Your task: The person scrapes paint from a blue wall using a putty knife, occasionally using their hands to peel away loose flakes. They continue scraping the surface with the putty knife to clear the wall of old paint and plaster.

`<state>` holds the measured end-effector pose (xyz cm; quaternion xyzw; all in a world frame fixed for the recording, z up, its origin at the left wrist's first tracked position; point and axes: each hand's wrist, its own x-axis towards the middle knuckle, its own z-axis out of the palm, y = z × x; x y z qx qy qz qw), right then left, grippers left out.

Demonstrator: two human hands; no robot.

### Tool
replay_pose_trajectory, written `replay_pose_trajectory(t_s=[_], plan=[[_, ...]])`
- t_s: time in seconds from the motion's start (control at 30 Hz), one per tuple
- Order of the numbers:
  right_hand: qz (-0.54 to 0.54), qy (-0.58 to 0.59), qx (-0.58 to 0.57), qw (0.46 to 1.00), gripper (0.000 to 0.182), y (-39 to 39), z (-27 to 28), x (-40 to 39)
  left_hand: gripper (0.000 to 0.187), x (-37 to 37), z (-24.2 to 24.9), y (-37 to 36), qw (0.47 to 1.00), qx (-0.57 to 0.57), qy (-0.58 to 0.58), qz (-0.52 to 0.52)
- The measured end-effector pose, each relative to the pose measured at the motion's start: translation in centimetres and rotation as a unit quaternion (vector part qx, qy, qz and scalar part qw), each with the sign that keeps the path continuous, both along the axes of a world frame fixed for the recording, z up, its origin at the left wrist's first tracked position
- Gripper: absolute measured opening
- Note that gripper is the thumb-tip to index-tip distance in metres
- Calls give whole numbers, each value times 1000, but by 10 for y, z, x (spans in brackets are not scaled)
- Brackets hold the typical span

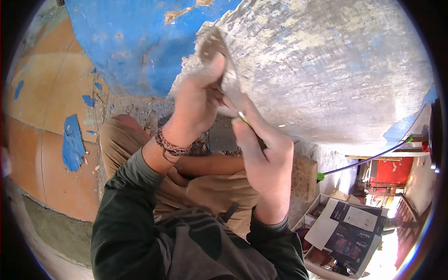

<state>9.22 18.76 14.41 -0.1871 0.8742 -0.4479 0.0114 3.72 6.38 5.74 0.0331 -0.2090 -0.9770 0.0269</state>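
My left hand (198, 98), with a braided bracelet at the wrist, is closed on a paint scraper (230, 81), its thumb lying along the broad dusty blade. Lower on the same tool, my right hand (268, 154) grips the narrow handle end between thumb and fingers. The blade's tip overlaps the ragged edge between the blue paint (135, 46) and the bared whitish wall (317, 70). Both hands look dusty, and motion blurs the left one.
Blue paint flakes (73, 142) lie on the orange floor tiles (28, 154) at left. My crossed legs (210, 186) are close to the wall. At lower right stands a box (312, 212) with printed cardboard on it. A purple cord (359, 162) stretches across the right side.
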Motion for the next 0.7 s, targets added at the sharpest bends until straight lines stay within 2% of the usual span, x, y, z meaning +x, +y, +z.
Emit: replay_pose_trajectory(t_s=[0.03, 0.1, 0.17, 0.27, 0.33, 0.37, 0.43, 0.47, 0.6, 0.67, 0.7], plan=[[4, 1, 0, 1000, 35, 2, -2, -1, 40, -3, -2, 4, 1000, 0, 1, 4], [-35, 11, -16, 999, 35, 10, -14, -1, 43, -3, -18, 15, 998, -13, 31, -54], [-18, 8, -19, 1000, 35, 14, -28, -4, 43, 0, -35, 21, 999, -5, 16, -52], [-6, 2, 48, 999, 38, 20, -45, 3, 42, 8, -52, 24, 998, 24, -36, -39], [-28, -100, 6, 995, 42, 36, -60, 10, 35, 16, -57, 26, 994, -13, -67, -85], [-28, -103, 11, 994, 42, 41, -58, 12, 35, 16, -61, 28, 994, -8, -70, -84], [-77, -207, -42, 974, 43, 46, -51, 11, 35, 16, -67, 31, 990, -56, -31, -128], [-78, -221, -65, 970, 41, 45, -47, 9, 35, 13, -70, 30, 988, -48, -12, -149], [-76, -163, -13, 984, 38, 35, -51, -2, 35, 7, -64, 26, 991, -30, -1, -129], [-60, -81, 61, 993, 36, 20, -59, -4, 36, 6, -64, 20, 997, 0, -50, -53], [-61, -82, 62, 993, 36, 17, -61, -1, 36, 6, -64, 19, 997, 1, -52, -54]])
